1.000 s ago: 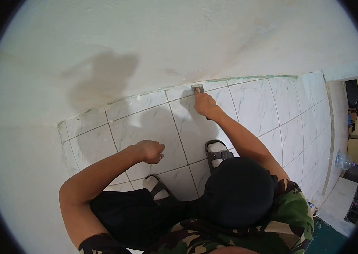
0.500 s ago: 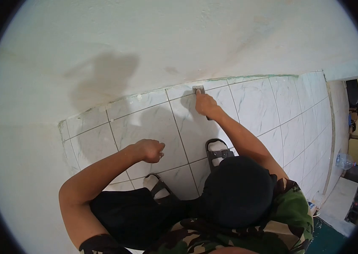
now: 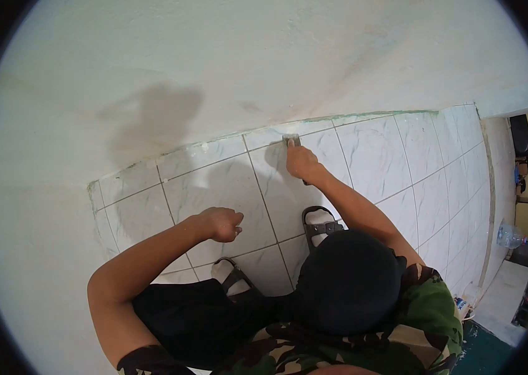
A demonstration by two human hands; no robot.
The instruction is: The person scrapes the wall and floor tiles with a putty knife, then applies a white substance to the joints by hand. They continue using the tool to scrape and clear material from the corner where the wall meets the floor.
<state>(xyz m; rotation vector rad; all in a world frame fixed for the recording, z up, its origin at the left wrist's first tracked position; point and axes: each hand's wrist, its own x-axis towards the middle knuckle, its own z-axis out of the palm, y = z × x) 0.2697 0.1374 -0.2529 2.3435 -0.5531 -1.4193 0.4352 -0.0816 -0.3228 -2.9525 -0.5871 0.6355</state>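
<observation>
My right hand [image 3: 303, 162] is wrapped round a scraper [image 3: 290, 137], whose wide blade points toward the wall and lies over the narrow row of tiles at the wall's foot. The lower end of its handle shows just below my fist. Pale residue marks the tile by the blade. My left hand [image 3: 221, 224] hangs closed above the tiled floor [image 3: 226, 187], well apart from the scraper. Its fingers are curled in, and I cannot see whether they hold anything.
The painted wall [image 3: 264, 62] rises beyond the tiles, with a rough greenish line along its base. Sandalled feet [image 3: 321, 226] stand near my hands. A clear plastic bottle [image 3: 511, 237] and a white ledge [image 3: 503, 294] are at the right.
My right hand has drawn the scraper back slightly from the wall. The left hand has hardly moved and stays closed.
</observation>
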